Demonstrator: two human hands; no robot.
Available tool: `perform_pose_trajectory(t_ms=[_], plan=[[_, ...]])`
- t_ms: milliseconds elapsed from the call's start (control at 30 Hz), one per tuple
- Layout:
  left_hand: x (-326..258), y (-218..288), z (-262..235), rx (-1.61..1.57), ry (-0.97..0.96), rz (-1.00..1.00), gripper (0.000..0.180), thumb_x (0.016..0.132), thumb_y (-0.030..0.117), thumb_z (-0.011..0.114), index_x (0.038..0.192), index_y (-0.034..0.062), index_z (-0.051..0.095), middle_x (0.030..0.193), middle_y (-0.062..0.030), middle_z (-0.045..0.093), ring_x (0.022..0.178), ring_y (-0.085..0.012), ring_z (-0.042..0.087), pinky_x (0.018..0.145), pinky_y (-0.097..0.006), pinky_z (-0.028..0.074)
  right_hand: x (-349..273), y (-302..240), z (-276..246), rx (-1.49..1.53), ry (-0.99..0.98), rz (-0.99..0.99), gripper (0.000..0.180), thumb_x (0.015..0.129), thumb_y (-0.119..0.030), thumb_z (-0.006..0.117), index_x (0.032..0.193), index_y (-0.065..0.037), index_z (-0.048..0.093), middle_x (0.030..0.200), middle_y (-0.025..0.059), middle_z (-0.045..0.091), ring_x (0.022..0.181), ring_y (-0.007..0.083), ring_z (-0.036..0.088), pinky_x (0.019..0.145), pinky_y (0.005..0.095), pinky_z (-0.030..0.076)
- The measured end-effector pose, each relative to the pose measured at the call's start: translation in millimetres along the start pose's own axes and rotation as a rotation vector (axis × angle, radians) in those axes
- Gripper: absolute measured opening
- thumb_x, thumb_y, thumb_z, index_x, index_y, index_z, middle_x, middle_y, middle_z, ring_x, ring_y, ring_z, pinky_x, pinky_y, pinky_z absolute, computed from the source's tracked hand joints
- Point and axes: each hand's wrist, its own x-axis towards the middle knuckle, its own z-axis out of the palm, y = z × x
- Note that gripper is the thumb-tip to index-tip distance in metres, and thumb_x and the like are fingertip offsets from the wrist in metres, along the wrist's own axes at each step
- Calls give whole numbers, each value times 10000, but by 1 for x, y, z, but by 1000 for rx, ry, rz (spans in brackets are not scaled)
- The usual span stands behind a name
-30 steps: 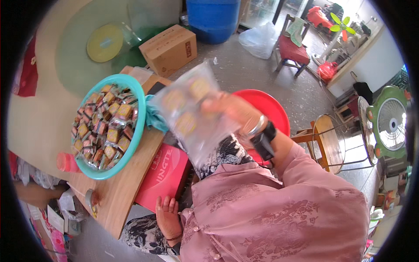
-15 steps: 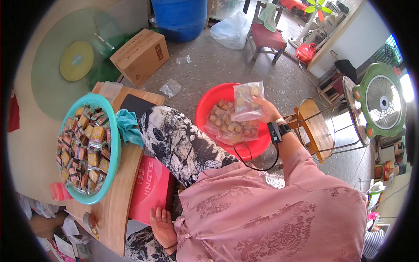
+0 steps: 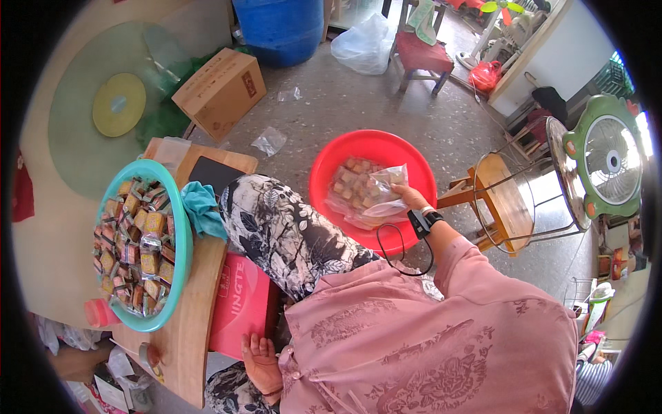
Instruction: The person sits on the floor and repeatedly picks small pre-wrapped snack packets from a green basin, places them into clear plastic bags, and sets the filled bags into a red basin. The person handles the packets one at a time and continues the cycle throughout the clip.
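My right hand (image 3: 412,198) is closed on the edge of a clear plastic bag (image 3: 388,183) with small pieces in it. That bag is low inside a red basin (image 3: 429,169) on the floor, over other clear bags of small yellowish and brown blocks (image 3: 350,190). My left hand (image 3: 261,363) rests palm up by my lap, empty, its fingers loosely stretched. It is nearest to a pink-red box (image 3: 238,310) beside the wooden table. On the table stands a turquoise basin (image 3: 183,255), heaped with small wrapped cakes (image 3: 138,238).
A teal cloth (image 3: 203,210) and a dark flat object (image 3: 213,174) lie beside the turquoise basin on the wooden table (image 3: 183,345). A cardboard box (image 3: 219,93), a blue barrel (image 3: 281,31) and a red-seated chair (image 3: 424,56) stand beyond. A green fan (image 3: 610,160) is at right.
My right hand has lowered the clear bag from above the red basin down onto the bags inside it. My left hand stays palm up by my lap.
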Motion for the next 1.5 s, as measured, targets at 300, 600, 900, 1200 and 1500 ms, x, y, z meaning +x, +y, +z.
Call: perform_pose_trajectory(t_ms=[300, 600, 900, 1200, 1500], plan=[[0, 0, 0, -2, 26, -2, 483, 1039, 293, 501, 1473, 98, 421, 1207, -68, 672, 999, -202, 663, 984, -409, 517, 21, 7, 58, -107, -83, 66, 542, 914, -398, 689, 1317, -61, 555, 1243, 159, 618, 1004, 314, 649, 829, 471, 534], [-1, 0, -2, 1, 18, 8, 476, 1038, 286, 505, 1464, 90, 428, 1203, -71, 660, 977, -196, 659, 976, -410, 519, -3, 20, 64, -295, 99, 302, 673, 928, -305, 695, 1450, -5, 395, 1459, 221, 418, 1240, 381, 532, 973, 554, 466], [-10, 5, 8, 167, -235, 125, 443, 977, 119, 515, 1407, 40, 441, 1256, -169, 597, 1190, -319, 560, 1075, -451, 446, 6, 4, 87, -232, -174, 113, 214, 963, -242, 604, 863, -55, 635, 828, 29, 620, 654, 183, 606, 601, 308, 496], [-115, 65, -55, -76, 248, 441, 295, 1007, 247, 577, 1200, 25, 580, 881, -54, 639, 772, -175, 621, 711, -336, 539, -35, -12, 185, -335, -471, 34, 263, 974, -206, 556, 1155, -32, 636, 998, 98, 666, 911, 232, 642, 787, 350, 512], [-226, -32, -230, -109, 1085, 504, 206, 912, 180, 687, 1041, 43, 603, 774, -51, 621, 607, -141, 590, 545, -273, 514, -62, 10, 234, -535, -533, 27, 269, 975, -203, 554, 1164, -30, 634, 1023, 99, 667, 934, 231, 642, 810, 350, 506]])
